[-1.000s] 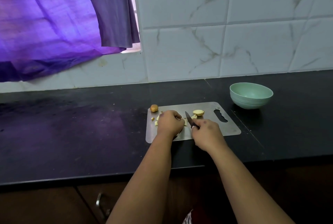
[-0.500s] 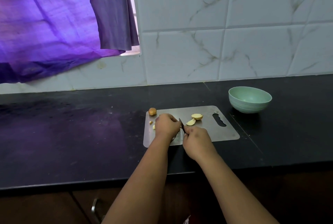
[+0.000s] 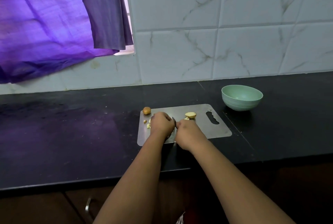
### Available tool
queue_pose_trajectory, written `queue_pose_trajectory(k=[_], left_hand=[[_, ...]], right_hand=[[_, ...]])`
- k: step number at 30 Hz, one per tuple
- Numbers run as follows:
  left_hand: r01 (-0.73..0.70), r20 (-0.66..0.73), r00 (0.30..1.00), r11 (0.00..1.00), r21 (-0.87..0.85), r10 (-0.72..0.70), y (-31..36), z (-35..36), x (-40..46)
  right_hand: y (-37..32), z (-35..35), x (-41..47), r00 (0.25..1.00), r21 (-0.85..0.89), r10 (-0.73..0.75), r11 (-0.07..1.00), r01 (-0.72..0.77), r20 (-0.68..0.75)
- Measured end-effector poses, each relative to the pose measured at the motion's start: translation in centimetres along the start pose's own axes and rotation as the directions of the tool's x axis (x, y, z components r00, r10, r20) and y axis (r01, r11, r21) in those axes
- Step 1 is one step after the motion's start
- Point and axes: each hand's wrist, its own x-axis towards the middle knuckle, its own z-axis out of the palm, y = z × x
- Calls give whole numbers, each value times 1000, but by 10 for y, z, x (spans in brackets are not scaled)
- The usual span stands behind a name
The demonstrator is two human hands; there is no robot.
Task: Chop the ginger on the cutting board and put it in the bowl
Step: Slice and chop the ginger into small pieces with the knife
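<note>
Left of the fingers, a brown ginger knob (image 3: 146,110) sits at the cutting board (image 3: 212,132) corner, w/ small cut bits (image 3: 148,125) just beside. Left hand (image 3: 161,123) is curled down on the ginger, hidden under it. Right hand (image 3: 188,134) is closed around the knife (image 3: 174,122), now nearer the left than 0.5 s ago. Peeled piece (image 3: 190,115) beyond the right fingers; bowl (image 3: 242,97) far right, well apart. No writing readable.

A black surface (image 3: 72,133) spans the middle of the frame. On it, right of centre, lies a metal cutting board (image 3: 212,130); a green bowl (image 3: 242,97) stands just beyond its upper right corner, apart from it.
</note>
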Motion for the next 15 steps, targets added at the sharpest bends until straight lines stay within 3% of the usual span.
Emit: queue_pose_trajectory(k=[6,10,12,15], left_hand=[[5,-39,999,999,39,-4,-3,6,0],[-28,-64,997,997,69,32,-5,11,-1],[-66,-51,996,992,109,72,-7,14,-1],[-119,-26,992,979,166,125,-8,15,1]], right_hand=[[1,-42,-12,981,-239,22,971,24,191],[9,-58,-23,970,-329,-2,941,85,245],[19,-60,-27,980,-291,-51,951,106,191],[36,-52,-30,997,-76,-72,994,74,32]])
